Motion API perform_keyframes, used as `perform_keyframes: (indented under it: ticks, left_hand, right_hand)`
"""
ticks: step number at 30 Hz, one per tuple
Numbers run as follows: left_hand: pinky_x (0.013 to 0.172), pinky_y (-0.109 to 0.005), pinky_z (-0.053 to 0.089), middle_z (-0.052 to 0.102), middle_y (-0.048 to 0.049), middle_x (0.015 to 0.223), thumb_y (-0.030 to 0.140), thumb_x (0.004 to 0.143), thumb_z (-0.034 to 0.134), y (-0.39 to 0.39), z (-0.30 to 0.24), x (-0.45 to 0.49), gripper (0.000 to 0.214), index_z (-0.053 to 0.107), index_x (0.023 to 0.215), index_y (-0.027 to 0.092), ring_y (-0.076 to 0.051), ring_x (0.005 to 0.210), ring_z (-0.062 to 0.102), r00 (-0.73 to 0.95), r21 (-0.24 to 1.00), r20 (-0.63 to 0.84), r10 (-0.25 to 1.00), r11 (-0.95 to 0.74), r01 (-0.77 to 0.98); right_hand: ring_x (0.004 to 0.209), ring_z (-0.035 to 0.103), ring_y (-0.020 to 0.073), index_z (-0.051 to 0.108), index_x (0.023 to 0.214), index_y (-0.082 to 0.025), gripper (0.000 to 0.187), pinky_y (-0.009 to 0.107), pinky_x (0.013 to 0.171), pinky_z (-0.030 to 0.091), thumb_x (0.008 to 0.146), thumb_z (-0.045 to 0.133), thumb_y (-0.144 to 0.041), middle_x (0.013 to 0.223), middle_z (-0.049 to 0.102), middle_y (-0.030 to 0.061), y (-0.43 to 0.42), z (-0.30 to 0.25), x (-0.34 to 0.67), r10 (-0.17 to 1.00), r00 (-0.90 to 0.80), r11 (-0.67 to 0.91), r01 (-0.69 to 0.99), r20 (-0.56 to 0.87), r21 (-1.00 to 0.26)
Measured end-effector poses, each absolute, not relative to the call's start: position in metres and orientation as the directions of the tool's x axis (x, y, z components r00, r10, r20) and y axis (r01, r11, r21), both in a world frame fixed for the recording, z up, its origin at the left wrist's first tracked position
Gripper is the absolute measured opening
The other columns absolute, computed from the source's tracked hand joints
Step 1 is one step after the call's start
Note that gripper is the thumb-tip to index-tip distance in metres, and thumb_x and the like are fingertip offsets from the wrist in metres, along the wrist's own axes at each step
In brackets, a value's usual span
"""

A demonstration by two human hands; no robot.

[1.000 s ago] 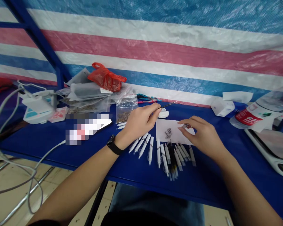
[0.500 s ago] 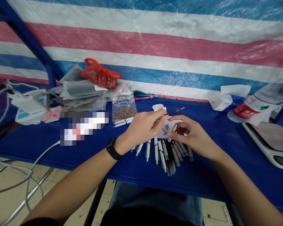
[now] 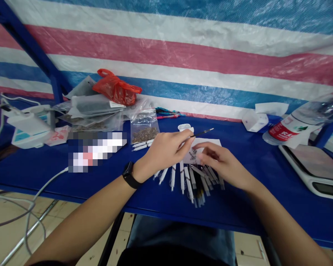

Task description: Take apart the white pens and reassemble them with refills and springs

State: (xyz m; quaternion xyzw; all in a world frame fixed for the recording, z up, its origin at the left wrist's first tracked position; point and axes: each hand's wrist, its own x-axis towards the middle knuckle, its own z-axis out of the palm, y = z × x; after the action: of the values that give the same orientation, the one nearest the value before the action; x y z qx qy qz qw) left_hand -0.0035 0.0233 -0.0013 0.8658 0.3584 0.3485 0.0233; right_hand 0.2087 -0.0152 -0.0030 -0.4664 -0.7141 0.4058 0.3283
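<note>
Head view. Change noted: half a second ago a pale barrel stood in my right grip (image 3: pixel 224 162), above the white rectangular paper (image 3: pixel 216 141). Now a pale slim barrel with a metallic tip (image 3: pixel 197 170) lies aslant over the row below the paper, just beside my thumb; likely the same one, not certain. My right fingers are curled over the paper's near part, close to the small dark metallic pieces (image 3: pixel 193 154). My judgement: attention has passed from barrel to small pieces. Whether that right grip holds anything, I can't say; the fingers hide it. Left grip (image 3: pixel 170 149): pinched on a thin dark rod with a bright metal tip (image 3: pixel 204 132), pointing away to the right above the paper.

Counts: one rod; one paper; small pieces, several, too tiny to number. White plastic pens with dark bands (image 3: pixel 172 179): five show in the row on the blue desk (image 3: pixel 94 173), upper ends partly behind my left hand. Greyish clear-ended barrels (image 3: pixel 204 183): six or so, overlapping, tally unsure. One bundle of dark and yellowish thin tubes (image 3: pixel 200 199) among them, uncountable. One clear zip bag of brown bits (image 3: pixel 145 135). One small white lidded case (image 3: pixel 185 127), beyond the paper.
</note>
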Motion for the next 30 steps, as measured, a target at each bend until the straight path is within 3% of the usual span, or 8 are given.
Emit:
perform_keyframes:
  ticks: [4, 9, 14, 17, 23, 30]
  left_hand:
    - [0.052, -0.024, 0.03, 0.06, 0.0036, 0.062, 0.031, 0.106, 0.034, 0.018, -0.004, 0.0, 0.031, 0.063, 0.103, 0.02, -0.011, 0.051, 0.055, 0.594, 0.239, 0.558, 0.58, -0.797, 0.554]
    - [0.055, -0.025, 0.031, 0.061, 0.003, 0.061, 0.033, 0.107, 0.032, 0.012, -0.008, 0.01, 0.033, 0.062, 0.111, 0.019, -0.013, 0.052, 0.058, 0.605, 0.268, 0.514, 0.608, -0.784, 0.561]
    - [0.055, -0.025, 0.03, 0.06, 0.0025, 0.059, 0.033, 0.105, 0.037, 0.018, -0.003, 0.004, 0.031, 0.065, 0.1, 0.02, -0.013, 0.05, 0.055, 0.631, 0.279, 0.459, 0.626, -0.775, 0.567]
    - [0.053, -0.024, 0.028, 0.059, 0.0029, 0.058, 0.032, 0.103, 0.039, 0.024, 0.001, -0.012, 0.029, 0.066, 0.1, 0.02, -0.014, 0.05, 0.054, 0.61, 0.256, 0.42, 0.672, -0.732, 0.631]
    - [0.057, -0.023, 0.035, 0.069, 0.0, 0.071, 0.037, 0.102, 0.042, 0.031, 0.002, -0.047, 0.03, 0.066, 0.096, 0.021, -0.014, 0.055, 0.059, 0.425, 0.286, 0.373, 0.825, -0.538, 0.793]
    - [0.058, -0.023, 0.039, 0.071, 0.0002, 0.071, 0.037, 0.102, 0.042, 0.034, -0.007, -0.047, 0.031, 0.068, 0.099, 0.02, -0.012, 0.054, 0.06, 0.421, 0.317, 0.43, 0.798, -0.571, 0.758]
  right_hand:
    - [0.059, 0.055, 0.015, 0.077, 0.103, -0.023, 0.039, 0.029, 0.06, 0.046, 0.089, 0.066, -0.058, 0.07, 0.067, 0.0006, -0.01, -0.003, 0.208, 0.97, -0.135, 0.223, 0.182, 0.2, -0.958]
    - [0.063, 0.059, 0.0152, 0.078, 0.084, -0.023, 0.035, 0.032, 0.067, 0.048, 0.085, 0.072, -0.058, 0.073, 0.07, 0.0017, -0.008, -0.005, 0.203, 0.965, 0.009, 0.26, 0.101, 0.262, -0.96]
    - [0.056, 0.055, 0.0119, 0.066, 0.07, -0.022, 0.043, 0.028, 0.058, 0.044, 0.079, 0.074, -0.063, 0.071, 0.067, 0.001, -0.003, 0.003, 0.211, 0.883, 0.378, 0.31, -0.027, 0.277, -0.95]
    - [0.05, 0.047, 0.0098, 0.057, 0.06, -0.022, 0.048, 0.026, 0.051, 0.037, 0.074, 0.079, -0.062, 0.062, 0.062, -0.0002, 0.003, 0.008, 0.227, 0.839, 0.502, 0.275, -0.057, 0.211, -0.96]
    - [0.047, 0.041, 0.0108, 0.049, 0.051, -0.022, 0.051, 0.027, 0.048, 0.035, 0.081, 0.075, -0.054, 0.049, 0.049, -0.0026, 0.004, 0.006, 0.233, 0.862, 0.429, 0.263, 0.079, 0.271, -0.962]
    - [0.046, 0.044, 0.0116, 0.054, 0.052, -0.021, 0.05, 0.027, 0.048, 0.036, 0.086, 0.068, -0.054, 0.049, 0.051, -0.0013, -0.005, 0.009, 0.223, 0.916, 0.243, 0.246, 0.284, 0.318, -0.927]
